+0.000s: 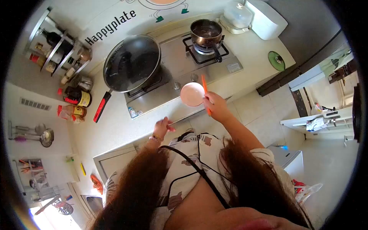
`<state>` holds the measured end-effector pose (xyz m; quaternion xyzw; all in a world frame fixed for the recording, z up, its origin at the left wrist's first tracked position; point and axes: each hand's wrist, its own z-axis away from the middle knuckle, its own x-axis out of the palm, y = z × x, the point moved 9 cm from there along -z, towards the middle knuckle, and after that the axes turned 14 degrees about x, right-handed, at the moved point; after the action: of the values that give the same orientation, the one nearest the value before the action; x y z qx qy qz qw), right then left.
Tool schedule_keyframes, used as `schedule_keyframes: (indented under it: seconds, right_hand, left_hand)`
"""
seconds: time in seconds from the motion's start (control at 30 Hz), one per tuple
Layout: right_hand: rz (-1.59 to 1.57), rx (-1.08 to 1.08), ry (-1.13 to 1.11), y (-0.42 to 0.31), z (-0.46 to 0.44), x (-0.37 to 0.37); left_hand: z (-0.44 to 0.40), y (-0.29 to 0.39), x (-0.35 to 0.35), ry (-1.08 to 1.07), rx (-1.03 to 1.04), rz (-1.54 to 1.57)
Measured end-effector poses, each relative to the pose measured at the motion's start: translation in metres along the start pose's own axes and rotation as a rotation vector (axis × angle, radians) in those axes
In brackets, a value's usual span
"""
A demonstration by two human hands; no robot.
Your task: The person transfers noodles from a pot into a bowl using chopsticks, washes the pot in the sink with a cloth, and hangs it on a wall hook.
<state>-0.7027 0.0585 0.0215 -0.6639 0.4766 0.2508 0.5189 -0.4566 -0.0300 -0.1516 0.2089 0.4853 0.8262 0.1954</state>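
Note:
My right hand (216,107) grips a small pink bowl (192,94) by its rim, over the front edge of the stove. In the same hand is a long, thin orange utensil (204,83), which looks like chopsticks; its exact kind is hard to tell. My left hand (163,128) hangs by the counter's front edge with fingers loosely bent and apart, holding nothing. On the left burner sits a wok (132,63) under a glass lid, its black and red handle (102,107) pointing toward me. A small dark saucepan (206,31) stands on the right burner.
The steel gas stove (172,53) has two knobs at its front. A green-rimmed lid (276,60) lies on the counter at right. A white appliance (266,19) and a domed container (237,16) stand behind. Sauce bottles (78,96) and a spice rack (61,50) line the left.

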Motion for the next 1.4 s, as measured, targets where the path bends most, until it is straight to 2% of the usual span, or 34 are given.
schedule_keyframes:
  seconds: [0.03, 0.17, 0.23, 0.3, 0.37, 0.47, 0.57, 0.67, 0.77, 0.9, 1.0, 1.03, 1.1, 1.17, 1.23, 1.33, 1.4]
  right_hand:
    - [-0.036, 0.063, 0.078, 0.010, 0.005, -0.016]
    - [-0.190, 0.250, 0.342, 0.066, 0.029, -0.099]
    - [0.133, 0.358, 0.348, 0.106, 0.023, -0.143]
    - [0.349, 0.480, 0.291, 0.167, 0.007, -0.178]
    - [0.189, 0.667, 0.435, 0.220, -0.009, -0.221]
    - [-0.411, 0.685, 0.602, 0.286, -0.050, -0.258]
    - [-0.959, 0.643, 0.537, 0.304, -0.109, -0.263]
    - [-1.368, 0.609, 0.380, 0.299, -0.167, -0.248]
    - [-1.377, 0.464, 0.218, 0.314, -0.218, -0.219]
    - [-1.203, 0.505, -0.097, 0.295, -0.271, -0.165]
    - [-0.754, 0.284, -0.128, 0.277, -0.307, -0.130]
    - [-0.469, 0.210, -0.025, 0.270, -0.315, -0.128]
    - [-0.285, 0.079, 0.092, 0.241, -0.321, -0.129]
    - [-0.291, 0.021, 0.104, 0.233, -0.325, -0.111]
    - [-0.305, -0.041, 0.010, 0.212, -0.318, -0.107]
    - [-0.390, 0.064, -0.320, 0.218, -0.319, -0.093]
    - [-0.385, 0.152, -0.282, 0.240, -0.330, -0.107]
  left_hand:
    - [-0.013, 0.014, 0.014, -0.048, 0.042, 0.043]
    - [-0.024, 0.067, 0.072, -0.022, -0.037, 0.216]
    - [-0.025, 0.068, 0.096, -0.089, -0.150, 0.252]
    - [-0.033, 0.066, 0.112, -0.073, -0.111, 0.310]
    - [-0.039, 0.060, 0.123, 0.017, -0.066, 0.353]
    - [-0.038, 0.062, 0.140, 0.175, -0.003, 0.440]
    - [-0.033, 0.066, 0.171, 0.302, 0.068, 0.445]
    - [-0.035, 0.075, 0.207, 0.378, 0.075, 0.479]
    - [-0.050, 0.077, 0.240, 0.371, 0.077, 0.543]
    - [-0.068, 0.081, 0.273, 0.327, 0.007, 0.493]
    - [-0.083, 0.077, 0.284, 0.271, -0.024, 0.443]
    - [-0.090, 0.075, 0.285, 0.244, -0.030, 0.429]
    - [-0.101, 0.075, 0.291, 0.196, 0.001, 0.439]
    - [-0.106, 0.075, 0.294, 0.130, 0.017, 0.414]
    - [-0.109, 0.075, 0.295, 0.102, 0.023, 0.443]
    - [-0.117, 0.061, 0.293, 0.099, 0.050, 0.385]
    - [-0.120, 0.063, 0.290, 0.045, 0.067, 0.280]
